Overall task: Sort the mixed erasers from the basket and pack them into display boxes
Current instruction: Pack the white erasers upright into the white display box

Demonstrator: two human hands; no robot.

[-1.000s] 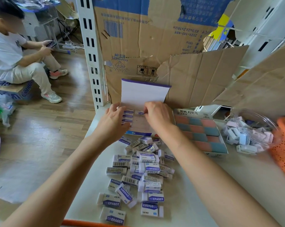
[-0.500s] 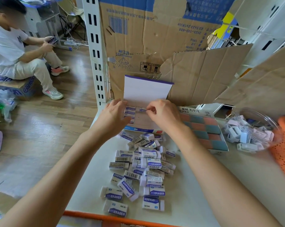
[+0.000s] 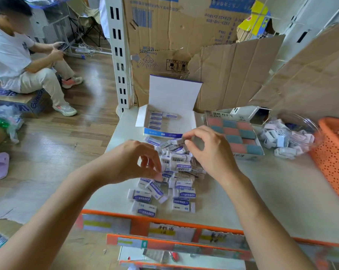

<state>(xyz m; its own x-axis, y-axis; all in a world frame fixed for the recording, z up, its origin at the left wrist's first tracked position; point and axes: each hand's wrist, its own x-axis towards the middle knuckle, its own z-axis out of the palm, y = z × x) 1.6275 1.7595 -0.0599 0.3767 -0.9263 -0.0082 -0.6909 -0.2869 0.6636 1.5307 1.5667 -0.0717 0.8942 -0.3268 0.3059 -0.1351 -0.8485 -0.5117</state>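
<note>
Both bare forearms extend forward from the lower frame edge and converge toward the centre. Left hand (image 3: 133, 160): back of hand up, wrist bent slightly down, fingers curled downward with thumb and forefinger forming a loose ring. Whether its fingertips (image 3: 158, 175) hold anything cannot be determined. Right hand (image 3: 211, 151): positioned further forward than the left, wrist straight, fingers arched. Thumb and forefinger pinch the end of one eraser (image 3: 176, 141); remaining fingers are curled beneath.

2 display boxes (image 3: 162, 134), 1 orange basket (image 3: 334, 158), 1 clear bowl (image 3: 309, 126)
</note>
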